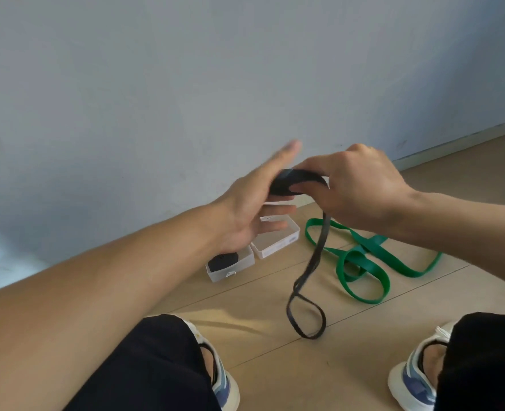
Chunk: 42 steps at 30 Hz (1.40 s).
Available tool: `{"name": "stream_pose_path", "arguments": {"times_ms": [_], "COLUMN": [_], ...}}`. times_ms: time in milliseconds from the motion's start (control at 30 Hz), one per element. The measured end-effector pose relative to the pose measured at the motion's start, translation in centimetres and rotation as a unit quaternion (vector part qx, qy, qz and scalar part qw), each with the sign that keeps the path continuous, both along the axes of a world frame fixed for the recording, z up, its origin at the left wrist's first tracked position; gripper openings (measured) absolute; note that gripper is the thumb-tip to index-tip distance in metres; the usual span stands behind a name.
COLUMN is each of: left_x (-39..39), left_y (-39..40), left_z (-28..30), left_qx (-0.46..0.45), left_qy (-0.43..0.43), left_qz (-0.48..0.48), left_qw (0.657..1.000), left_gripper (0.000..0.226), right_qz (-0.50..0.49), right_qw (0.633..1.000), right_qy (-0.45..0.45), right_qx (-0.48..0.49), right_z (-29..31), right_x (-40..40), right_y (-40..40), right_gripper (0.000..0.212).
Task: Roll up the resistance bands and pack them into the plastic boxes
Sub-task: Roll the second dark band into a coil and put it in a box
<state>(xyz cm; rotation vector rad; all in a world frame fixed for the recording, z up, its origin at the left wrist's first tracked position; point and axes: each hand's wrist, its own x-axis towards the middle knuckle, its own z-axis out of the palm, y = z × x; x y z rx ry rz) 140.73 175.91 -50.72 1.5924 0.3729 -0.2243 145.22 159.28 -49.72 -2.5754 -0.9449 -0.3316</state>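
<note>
A black resistance band (307,280) is partly wound into a roll (293,180) held in the air in front of me. My right hand (361,188) grips the roll from above, fingers and thumb curled round it. My left hand (257,203) is at the roll's left side with straight fingers touching it. The band's loose tail hangs down to the floor in a loop. A green band (364,259) lies tangled on the floor to the right. Two clear plastic boxes sit near the wall: the left box (239,269) holds a rolled black band (223,260), the right box (278,247) looks empty.
A pale wall rises just behind the boxes, with a skirting board (453,143) at the right. The floor is light wood planks. My knees in black trousers and both shoes, the left shoe (224,387) and the right shoe (414,384), fill the bottom of the view.
</note>
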Motion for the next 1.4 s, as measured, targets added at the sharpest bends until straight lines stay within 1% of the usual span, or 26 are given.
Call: {"name": "stream_pose_path", "arguments": {"times_ms": [67, 100, 233, 300, 400, 467, 533, 567, 633, 667, 700, 767, 833, 900, 967, 1033, 1100, 1200, 1300, 1400], "left_x": [0.1, 0.2, 0.5, 0.4, 0.2, 0.1, 0.0, -0.1, -0.2, -0.3, -0.5, -0.7, -0.7, -0.4, -0.1, -0.1, 0.1, 0.4, 0.1, 0.0], "left_y": [-0.6, -0.6, -0.3, -0.1, 0.3, 0.5, 0.7, 0.8, 0.7, 0.5, 0.3, -0.2, -0.6, -0.5, -0.3, 0.0, 0.4, 1.3, 1.3, 1.1], "left_z": [0.0, 0.1, 0.3, 0.5, 0.8, 0.9, 0.9, 1.0, 1.2, 1.3, 1.2, 0.9, 0.7, 0.7, 0.9, 1.0, 1.1, 1.5, 1.6, 1.2], "left_qx": [0.033, 0.034, 0.002, -0.045, -0.166, -0.219, -0.228, -0.223, -0.190, -0.157, -0.114, -0.030, -0.011, -0.012, -0.038, -0.087, -0.145, -0.225, -0.243, -0.255], "left_qy": [-0.036, -0.049, -0.050, -0.046, -0.033, -0.024, -0.013, -0.001, 0.030, 0.040, 0.040, 0.013, -0.007, -0.011, 0.001, 0.022, 0.036, 0.037, 0.036, 0.032], "left_qz": [0.017, 0.029, 0.019, 0.003, 0.011, 0.017, 0.003, -0.010, -0.022, -0.014, -0.001, 0.011, 0.025, 0.041, 0.045, 0.056, 0.071, 0.075, 0.039, 0.042], "left_qw": [0.999, 0.998, 0.999, 0.998, 0.985, 0.975, 0.973, 0.975, 0.981, 0.987, 0.993, 0.999, 1.000, 0.999, 0.998, 0.994, 0.986, 0.971, 0.968, 0.965], "left_gripper": [0.053, 0.052, 0.058, 0.056, 0.058, 0.062, 0.067, 0.072, 0.082, 0.083, 0.081, 0.072, 0.064, 0.058, 0.050, 0.046, 0.055, 0.074, 0.085, 0.083], "right_qz": [0.015, 0.020, 0.033, 0.057, 0.091, 0.088, 0.067, 0.055, 0.029, 0.018, 0.010, 0.005, 0.011, 0.016, 0.026, 0.040, 0.051, 0.050, 0.058, 0.062], "right_qw": [1.000, 0.999, 0.983, 0.973, 0.954, 0.955, 0.960, 0.965, 0.974, 0.979, 0.982, 0.988, 0.989, 0.985, 0.976, 0.963, 0.954, 0.956, 0.946, 0.944], "right_qy": [-0.006, 0.005, 0.075, 0.097, 0.151, 0.141, 0.111, 0.095, 0.079, 0.077, 0.077, 0.074, 0.076, 0.093, 0.118, 0.155, 0.179, 0.181, 0.203, 0.196], "right_qx": [0.022, 0.049, 0.165, 0.203, 0.243, 0.246, 0.248, 0.240, 0.209, 0.190, 0.170, 0.138, 0.123, 0.143, 0.179, 0.215, 0.234, 0.226, 0.247, 0.257], "right_z": [-0.1, -0.3, -0.3, -0.1, -0.2, -0.3, -0.4, -0.3, -0.4, -0.4, -0.4, -0.6, -0.8, -0.9, -0.9, -0.6, -0.5, -0.8, -1.4, -1.4], "right_x": [-0.3, -0.3, 0.1, 0.0, 0.0, 0.0, 0.1, 0.1, 0.3, 0.5, 0.5, 0.4, 0.0, -0.2, -0.2, 0.0, 0.4, 0.6, 0.4, 0.1], "right_y": [0.2, 0.3, 0.3, 0.3, 0.4, 0.5, 0.5, 0.5, 0.3, 0.2, 0.1, 0.1, 0.3, 0.6, 0.8, 0.8, 0.6, 0.3, 0.4, 0.6], "right_gripper": [0.022, 0.021, 0.017, 0.018, 0.014, 0.014, 0.009, 0.011, 0.016, 0.017, 0.017, 0.016, 0.018, 0.019, 0.015, 0.013, 0.021, 0.025, 0.024, 0.022]}}
